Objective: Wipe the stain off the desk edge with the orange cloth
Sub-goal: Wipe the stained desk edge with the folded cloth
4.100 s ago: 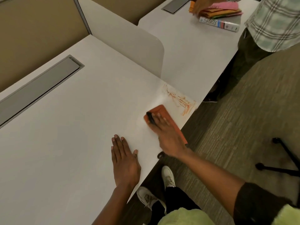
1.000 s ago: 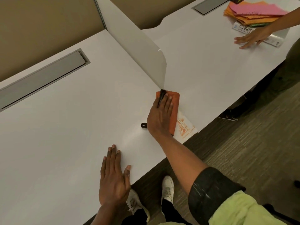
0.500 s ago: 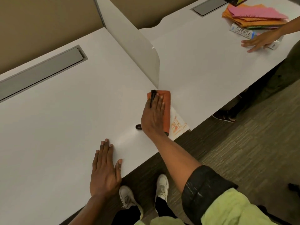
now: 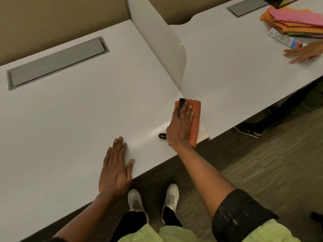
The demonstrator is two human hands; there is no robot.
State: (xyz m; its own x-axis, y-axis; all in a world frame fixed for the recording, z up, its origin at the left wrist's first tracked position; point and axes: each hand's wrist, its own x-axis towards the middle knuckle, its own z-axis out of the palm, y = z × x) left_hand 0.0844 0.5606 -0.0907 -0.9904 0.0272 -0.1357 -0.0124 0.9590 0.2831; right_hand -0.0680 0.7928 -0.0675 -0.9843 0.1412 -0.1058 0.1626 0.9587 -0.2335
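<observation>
My right hand (image 4: 180, 125) lies flat on the orange cloth (image 4: 196, 117), pressing it onto the white desk (image 4: 73, 119) at its front right corner. A black strap runs along one finger of that hand. A faint orange stain (image 4: 203, 132) shows on the desk edge just right of the cloth, partly hidden under it. My left hand (image 4: 115, 167) rests palm down on the desk near the front edge, fingers together, holding nothing.
A white divider panel (image 4: 164, 44) separates this desk from the neighbouring one. On that desk lie a stack of coloured cloths (image 4: 293, 21) and a book (image 4: 284, 39); another person's hand (image 4: 302, 53) rests there. A grey cable tray lid (image 4: 56, 62) sits at the back left.
Over the earlier frames my right hand slid the cloth from the front edge up toward the divider. The visible orange stain has shrunk and faded. My left hand has stayed flat on the desk.
</observation>
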